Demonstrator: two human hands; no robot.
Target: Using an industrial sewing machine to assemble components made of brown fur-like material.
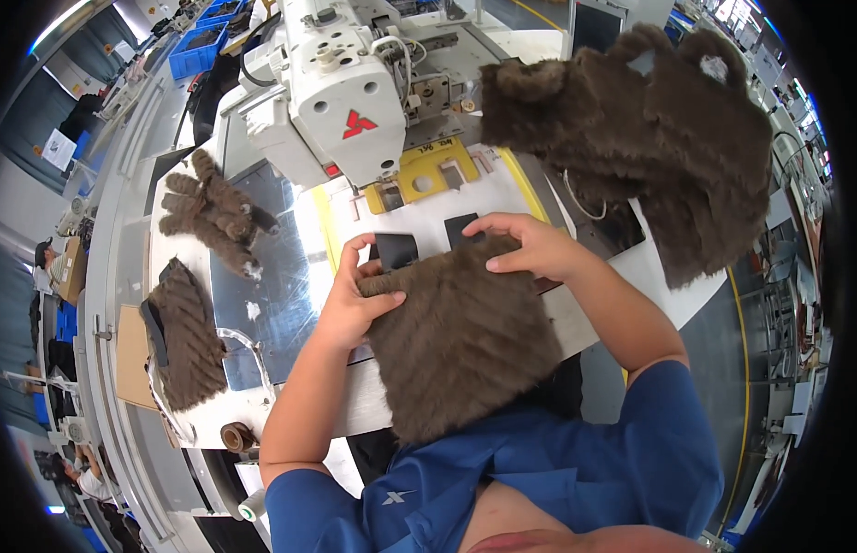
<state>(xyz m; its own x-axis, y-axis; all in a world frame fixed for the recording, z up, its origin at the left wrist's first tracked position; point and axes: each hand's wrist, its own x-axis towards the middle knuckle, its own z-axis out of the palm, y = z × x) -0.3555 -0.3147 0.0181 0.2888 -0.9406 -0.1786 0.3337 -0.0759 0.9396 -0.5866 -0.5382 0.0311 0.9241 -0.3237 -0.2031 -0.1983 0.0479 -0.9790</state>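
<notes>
Brown, ridged fur [465, 341] is held spread in front of the machine [331, 92]; black tabs [397, 251] are seen at its machine-side edge.

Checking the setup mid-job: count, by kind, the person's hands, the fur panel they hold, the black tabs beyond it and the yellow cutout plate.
Left hand and right hand: 2
Brown fur panel: 1
Left black tab and right black tab: 2
Yellow cutout plate: 1
Total: 6

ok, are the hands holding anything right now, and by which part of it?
Yes: the brown fur piece, by its far edge. Left hand grips near the left corner, right hand near the right.
</notes>
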